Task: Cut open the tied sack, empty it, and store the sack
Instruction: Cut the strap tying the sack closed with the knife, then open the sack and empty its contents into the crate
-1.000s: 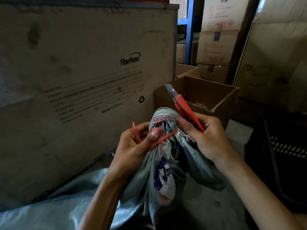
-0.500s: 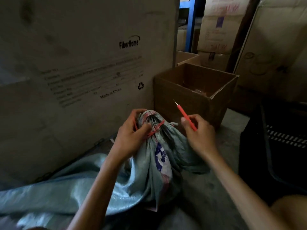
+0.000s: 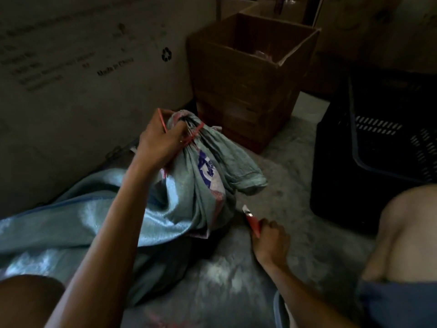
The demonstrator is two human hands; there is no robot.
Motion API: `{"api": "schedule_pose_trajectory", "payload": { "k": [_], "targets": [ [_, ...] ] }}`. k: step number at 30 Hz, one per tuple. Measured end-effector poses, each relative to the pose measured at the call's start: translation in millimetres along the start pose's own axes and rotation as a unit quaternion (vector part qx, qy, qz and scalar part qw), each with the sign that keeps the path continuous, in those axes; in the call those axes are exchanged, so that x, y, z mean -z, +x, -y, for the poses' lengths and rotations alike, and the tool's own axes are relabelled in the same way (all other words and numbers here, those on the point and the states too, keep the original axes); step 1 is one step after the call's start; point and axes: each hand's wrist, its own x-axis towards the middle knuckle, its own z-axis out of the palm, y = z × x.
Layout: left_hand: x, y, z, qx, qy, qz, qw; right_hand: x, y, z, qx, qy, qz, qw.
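Note:
A pale green woven sack [image 3: 189, 185] with blue print lies on the floor, its neck bunched upward and bound with a red tie [image 3: 195, 133]. My left hand [image 3: 160, 140] grips the neck and a strand of the red tie. My right hand [image 3: 270, 240] is low near the floor, right of the sack and apart from it. It holds a red utility knife [image 3: 251, 220] with the blade tip pointing up and left.
An open brown cardboard box [image 3: 238, 74] stands just behind the sack. A large printed crate [image 3: 82, 67] fills the left side. A black plastic crate [image 3: 378, 147] sits at the right, my bare knee [image 3: 406, 228] in front of it. Grey floor [image 3: 290, 166] lies between.
My right hand has dropped from beside the sack's neck down to near the floor, taking the knife with it. My left hand still grips the tied neck. The view has tilted downward.

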Motion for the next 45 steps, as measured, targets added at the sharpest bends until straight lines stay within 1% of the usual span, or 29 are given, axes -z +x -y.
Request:
{"api": "schedule_pose_trajectory", "payload": {
  "k": [1, 2, 3, 4, 5, 6, 7, 8, 10, 12, 16, 19, 21, 23, 26, 27, 29, 30, 31, 32, 34, 35, 36, 38, 39, 41, 43, 44, 45],
  "targets": [
    [-0.9, 0.5, 0.3, -0.001, -0.006, 0.003, 1.000, 3.2, 2.7, 3.2, -0.009, 0.026, -0.016, 0.999],
    [-1.6, 0.7, 0.7, -0.003, -0.012, 0.002, 1.000, 11.9, 7.3, 10.4, -0.028, 0.107, -0.041, 0.993],
    [-2.4, 1.3, 0.9, -0.005, -0.018, -0.001, 1.000, 28.5, 14.9, 20.0, -0.060, 0.262, -0.061, 0.961],
    [-2.7, 2.3, 1.0, -0.007, -0.027, -0.005, 1.000, 53.6, 23.9, 32.8, -0.097, 0.473, -0.055, 0.874],
    [-2.7, 3.2, 1.0, -0.007, -0.041, -0.007, 0.999, 83.8, 30.3, 45.7, -0.107, 0.648, -0.001, 0.754],
    [-2.6, 4.7, 1.7, -0.003, -0.059, -0.010, 0.998, 112.3, 37.1, 56.0, -0.073, 0.756, 0.069, 0.647],
    [-2.2, 5.7, 1.4, 0.002, -0.079, -0.010, 0.997, 138.5, 45.3, 62.6, -0.004, 0.792, 0.122, 0.598],
    [-1.2, 6.1, -0.2, 0.010, -0.101, -0.007, 0.995, 164.8, 52.3, 69.2, 0.076, 0.758, 0.155, 0.629],
    [2.5, 5.5, -5.4, 0.015, -0.136, 0.000, 0.991, 209.8, 58.6, 82.0, 0.239, 0.586, 0.159, 0.758],
    [9.2, 2.3, -11.2, -0.003, -0.138, 0.006, 0.990, 248.8, 71.4, 92.3, 0.336, 0.418, 0.089, 0.840],
    [19.4, -7.0, -14.8, -0.036, -0.189, 0.130, 0.973, 336.6, 101.7, 105.9, 0.393, 0.227, -0.041, 0.890],
    [15.5, -15.7, -17.9, -0.086, -0.124, 0.172, 0.973, 375.8, 116.3, 127.6, 0.361, 0.117, -0.103, 0.919],
    [16.5, -18.5, -19.9, -0.067, -0.136, 0.176, 0.973, 378.8, 115.2, 146.2, 0.351, 0.075, -0.132, 0.924],
    [23.5, -19.7, -22.1, -0.029, -0.196, 0.177, 0.964, 370.3, 105.6, 160.6, 0.354, 0.050, -0.172, 0.918],
    [31.1, -18.4, -24.4, 0.037, -0.270, 0.094, 0.958, 352.0, 76.7, 167.3, 0.316, 0.036, -0.321, 0.892],
    [31.8, -16.8, -23.9, 0.056, -0.272, 0.051, 0.959, 345.1, 63.7, 165.9, 0.295, 0.058, -0.386, 0.872],
    [32.8, -13.7, -21.7, 0.073, -0.277, -0.011, 0.958, 329.3, 31.2, 161.3, 0.292, 0.160, -0.493, 0.804],
    [33.7, -12.8, -20.5, 0.075, -0.281, -0.033, 0.956, 320.4, 14.7, 158.8, 0.308, 0.212, -0.501, 0.781],
    [35.2, -13.1, -20.0, 0.074, -0.287, -0.049, 0.954, 312.5, 1.4, 157.1, 0.326, 0.250, -0.460, 0.787],
    [36.7, -13.9, -20.6, 0.073, -0.301, -0.059, 0.949, 305.5, -7.9, 157.4, 0.324, 0.270, -0.385, 0.821],
    [41.3, -14.7, -22.8, 0.068, -0.334, -0.047, 0.939, 291.8, -13.6, 161.4, 0.273, 0.255, -0.220, 0.901],
    [42.9, -14.7, -23.8, 0.063, -0.346, -0.025, 0.936, 288.0, -9.6, 163.9, 0.258, 0.258, -0.166, 0.916],
    [43.8, -14.6, -24.8, 0.057, -0.360, 0.003, 0.931, 289.3, -4.5, 166.7, 0.264, 0.288, -0.128, 0.911],
    [45.0, -14.8, -25.4, 0.045, -0.385, 0.049, 0.920, 299.5, 8.4, 170.2, 0.313, 0.374, -0.116, 0.865],
    [46.2, -15.5, -25.7, 0.044, -0.400, 0.061, 0.914, 308.1, 16.1, 170.6, 0.345, 0.396, -0.110, 0.844],
    [52.7, -19.4, -28.4, 0.057, -0.450, 0.079, 0.888, 328.4, 33.6, 168.8, 0.414, 0.411, -0.047, 0.811],
    [60.3, -21.1, -31.6, 0.091, -0.540, 0.099, 0.831, 348.2, 50.4, 163.6, 0.456, 0.382, -0.027, 0.803],
    [63.4, -21.3, -34.4, 0.107, -0.583, 0.101, 0.799, 356.2, 57.7, 161.1, 0.455, 0.363, -0.041, 0.812],
    [65.8, -20.9, -36.2, 0.111, -0.608, 0.094, 0.781, 361.7, 64.1, 159.3, 0.445, 0.345, -0.062, 0.824]
  ]
}}
